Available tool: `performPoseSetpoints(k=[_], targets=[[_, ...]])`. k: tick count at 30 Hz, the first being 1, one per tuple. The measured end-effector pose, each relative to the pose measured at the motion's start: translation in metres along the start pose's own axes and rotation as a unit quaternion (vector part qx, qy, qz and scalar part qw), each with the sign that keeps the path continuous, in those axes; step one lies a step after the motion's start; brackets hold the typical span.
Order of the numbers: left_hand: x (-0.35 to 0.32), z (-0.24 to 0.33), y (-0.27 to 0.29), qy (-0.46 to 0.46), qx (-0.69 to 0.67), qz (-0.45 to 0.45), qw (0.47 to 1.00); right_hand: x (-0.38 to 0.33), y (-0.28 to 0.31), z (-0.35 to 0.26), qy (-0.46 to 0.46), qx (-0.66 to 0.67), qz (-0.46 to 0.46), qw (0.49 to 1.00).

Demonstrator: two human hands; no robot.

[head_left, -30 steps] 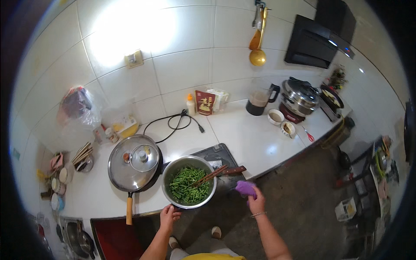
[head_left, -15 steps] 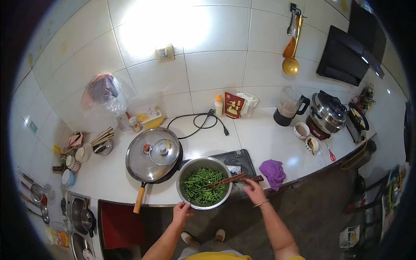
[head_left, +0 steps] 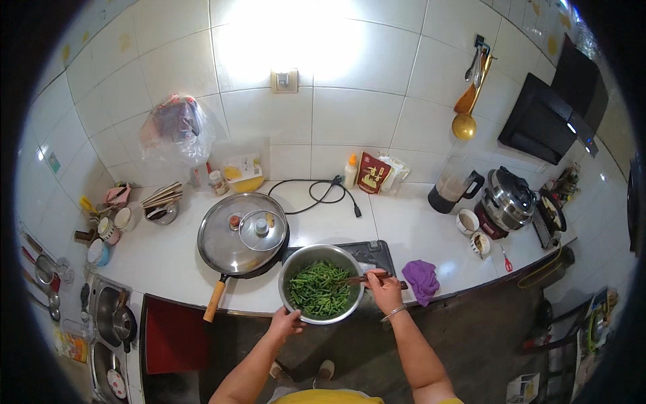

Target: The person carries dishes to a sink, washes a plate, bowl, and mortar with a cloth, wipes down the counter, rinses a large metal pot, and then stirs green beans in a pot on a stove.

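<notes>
Purple cloth point(head_left: 422, 279) now dropped beside bowl point(head_left: 321, 289); lidded pan point(head_left: 239, 236) crowds left.

Two hands: left hand point(head_left: 284, 323) with fingers point(head_left: 297, 324) on the near rim of one steel bowl point(head_left: 321, 312) of green beans point(head_left: 319, 288), right hand point(head_left: 385, 294) holding one pair of chopsticks point(head_left: 363, 277) whose tips are in the beans. Beyond the left fingers: one lidded frying pan point(head_left: 239, 237) with one wooden handle, one black cord point(head_left: 316, 194). Just right of the right fingers: one purple cloth point(head_left: 422, 279); further right two small bowls point(head_left: 469, 221), one pair of red scissors point(head_left: 506, 259), one dark jug point(head_left: 453, 185), one pressure cooker point(head_left: 506, 200).
</notes>
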State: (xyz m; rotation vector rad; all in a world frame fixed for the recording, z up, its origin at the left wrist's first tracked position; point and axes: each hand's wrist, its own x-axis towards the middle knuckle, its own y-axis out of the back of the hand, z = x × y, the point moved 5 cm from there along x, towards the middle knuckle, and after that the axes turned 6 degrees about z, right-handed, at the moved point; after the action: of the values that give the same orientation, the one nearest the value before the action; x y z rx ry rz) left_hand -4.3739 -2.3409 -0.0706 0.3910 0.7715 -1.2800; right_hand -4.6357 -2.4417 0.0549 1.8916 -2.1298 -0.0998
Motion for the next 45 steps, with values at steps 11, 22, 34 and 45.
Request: performPoseSetpoints(k=[11, 22, 34, 45], targets=[[-0.001, 0.027, 0.011, -0.184, -0.015, 0.058, 0.981, 0.037, -0.066, 0.075, -0.171, 0.136, -0.087, 0.972], [0.006, 0.016, 0.020, -0.161, -0.071, 0.053, 0.983, -0.032, -0.037, -0.082, 0.117, -0.049, -0.225, 0.966], [0.000, 0.012, 0.034, -0.206, -0.040, 0.037, 0.977, -0.057, -0.051, -0.036, 0.187, -0.131, -0.134, 0.964], [-0.004, 0.012, 0.029, -0.188, -0.049, 0.009, 0.981, -0.033, -0.029, 0.006, -0.071, -0.033, 0.013, 0.997]])
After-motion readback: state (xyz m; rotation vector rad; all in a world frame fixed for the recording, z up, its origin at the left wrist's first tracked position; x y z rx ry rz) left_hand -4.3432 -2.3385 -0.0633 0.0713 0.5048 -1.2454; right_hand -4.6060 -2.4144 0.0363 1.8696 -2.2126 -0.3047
